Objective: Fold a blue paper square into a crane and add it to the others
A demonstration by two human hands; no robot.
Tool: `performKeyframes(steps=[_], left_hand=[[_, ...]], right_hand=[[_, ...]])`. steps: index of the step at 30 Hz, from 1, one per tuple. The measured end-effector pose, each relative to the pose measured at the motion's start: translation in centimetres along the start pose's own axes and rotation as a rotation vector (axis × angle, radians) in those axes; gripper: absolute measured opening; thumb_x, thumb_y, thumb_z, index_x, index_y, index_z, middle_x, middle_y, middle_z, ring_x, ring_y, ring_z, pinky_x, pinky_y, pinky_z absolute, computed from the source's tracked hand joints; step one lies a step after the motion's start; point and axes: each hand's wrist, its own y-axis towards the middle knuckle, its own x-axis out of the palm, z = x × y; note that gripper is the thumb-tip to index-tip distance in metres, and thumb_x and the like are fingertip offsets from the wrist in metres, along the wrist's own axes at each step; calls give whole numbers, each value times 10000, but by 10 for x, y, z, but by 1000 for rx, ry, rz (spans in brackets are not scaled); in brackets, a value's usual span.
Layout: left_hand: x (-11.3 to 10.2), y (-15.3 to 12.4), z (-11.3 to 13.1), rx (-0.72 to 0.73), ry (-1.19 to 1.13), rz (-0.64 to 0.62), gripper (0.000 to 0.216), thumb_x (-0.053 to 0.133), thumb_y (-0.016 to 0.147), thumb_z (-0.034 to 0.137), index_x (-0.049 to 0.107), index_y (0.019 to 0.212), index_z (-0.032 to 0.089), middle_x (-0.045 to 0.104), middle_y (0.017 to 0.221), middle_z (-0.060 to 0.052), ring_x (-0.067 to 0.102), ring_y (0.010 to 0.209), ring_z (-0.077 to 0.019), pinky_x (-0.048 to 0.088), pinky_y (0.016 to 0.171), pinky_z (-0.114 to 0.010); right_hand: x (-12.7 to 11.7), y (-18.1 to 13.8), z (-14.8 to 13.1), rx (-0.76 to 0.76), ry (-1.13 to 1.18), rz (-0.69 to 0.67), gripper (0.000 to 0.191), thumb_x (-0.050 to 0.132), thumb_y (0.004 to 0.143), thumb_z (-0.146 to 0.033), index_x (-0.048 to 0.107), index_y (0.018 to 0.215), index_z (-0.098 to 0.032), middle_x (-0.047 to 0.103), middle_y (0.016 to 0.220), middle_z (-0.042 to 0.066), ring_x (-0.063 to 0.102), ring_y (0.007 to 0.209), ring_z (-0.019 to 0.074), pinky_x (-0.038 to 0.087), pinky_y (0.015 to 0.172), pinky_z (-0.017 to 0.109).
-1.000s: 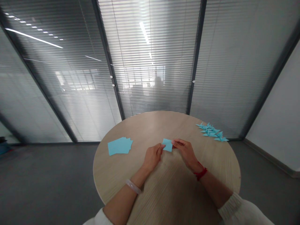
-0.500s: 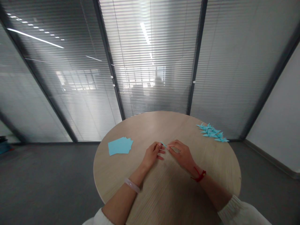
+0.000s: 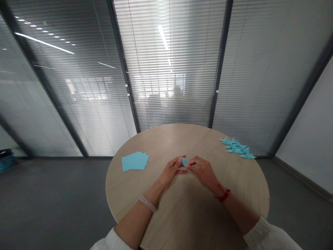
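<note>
A small folded piece of blue paper is held between my two hands above the middle of the table. My left hand pinches its left side with thumb and fingers, the lower fingers stretched out beneath. My right hand grips the right side of the paper between thumb and fingertips. The fingers cover part of the paper, so its full shape cannot be made out. Flat blue paper sheets lie in a loosely fanned stack left of my hands. Several folded blue paper cranes sit together at the right.
The round wooden table stands before a glass partition with blinds. A white wall is at the right. Some blue and dark object rests on the floor at far left.
The folded paper has turned from a thin edge-on sliver to show a broader blue face. My left fingers have shifted around it. The view has swung slightly left.
</note>
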Motion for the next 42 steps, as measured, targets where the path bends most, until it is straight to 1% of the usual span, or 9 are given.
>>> performKeyframes(steps=[6, 10, 14, 19, 24, 29, 36, 39, 42], left_hand=[[-1, 1, 1, -19, -10, 19, 519, 605, 794, 492, 598, 1143, 109, 648, 1021, -120, 607, 911, -199, 507, 856, -416], [2, 1, -1, -75, 49, -2, 512, 628, 744, 541, 623, 1003, 99, 646, 861, -82, 607, 792, -178, 519, 792, -401], [5, 0, -2, -110, 206, -26, 487, 555, 744, 610, 589, 783, 125, 560, 676, -12, 553, 647, -146, 512, 659, -334], [6, -2, 1, 42, 562, -49, 448, 454, 825, 546, 544, 643, 146, 459, 573, 21, 441, 559, -109, 385, 555, -240], [3, 1, -3, 69, 562, -18, 401, 529, 781, 517, 620, 808, 127, 475, 589, 25, 403, 547, -99, 315, 522, -222], [-3, 5, -6, 77, 521, 99, 408, 530, 774, 522, 608, 761, 122, 472, 578, 26, 399, 536, -97, 301, 517, -224], [-7, 3, -3, 171, 570, 227, 369, 505, 817, 465, 564, 1012, 157, 329, 509, 90, 325, 471, -83, 239, 466, -200], [-6, 1, -4, 204, 645, 193, 352, 482, 848, 424, 535, 1103, 186, 486, 586, 55, 458, 550, -105, 332, 514, -201], [-5, 0, -4, 267, 729, 178, 336, 499, 850, 389, 560, 1119, 197, 634, 896, -50, 579, 830, -167, 447, 662, -253]], right_hand=[[-3, 5, 10, 226, 203, 5, 243, 668, 717, -428, 680, 700, -185, 660, 687, 16, 594, 662, 170, 445, 631, 265], [-5, 7, 12, 235, 227, 65, 284, 641, 733, -453, 672, 748, -171, 669, 736, 34, 603, 707, 182, 460, 666, 273], [-3, 7, 18, 235, 221, 112, 304, 615, 754, -470, 646, 794, -170, 661, 754, 43, 607, 711, 188, 471, 663, 281], [-1, 6, 25, 250, 202, 112, 303, 596, 777, -466, 643, 832, -172, 667, 754, 44, 619, 703, 190, 472, 636, 280], [1, 5, 22, 266, 222, 83, 297, 611, 768, -457, 651, 839, -171, 666, 738, 37, 615, 681, 178, 472, 616, 272], [4, 6, 22, 349, 384, 17, 405, 665, 703, -474, 622, 964, -168, 644, 672, 8, 593, 575, 151, 457, 499, 240], [3, 6, 21, 438, 432, -98, 379, 694, 647, -525, 662, 681, -149, 669, 640, 46, 615, 586, 159, 488, 541, 256], [3, 6, 21, 430, 403, -80, 386, 699, 632, -540, 656, 633, -157, 663, 617, 39, 603, 566, 155, 483, 547, 259], [3, 6, 23, 417, 368, -70, 399, 686, 639, -560, 643, 606, -164, 652, 588, 33, 589, 545, 153, 475, 546, 261]])
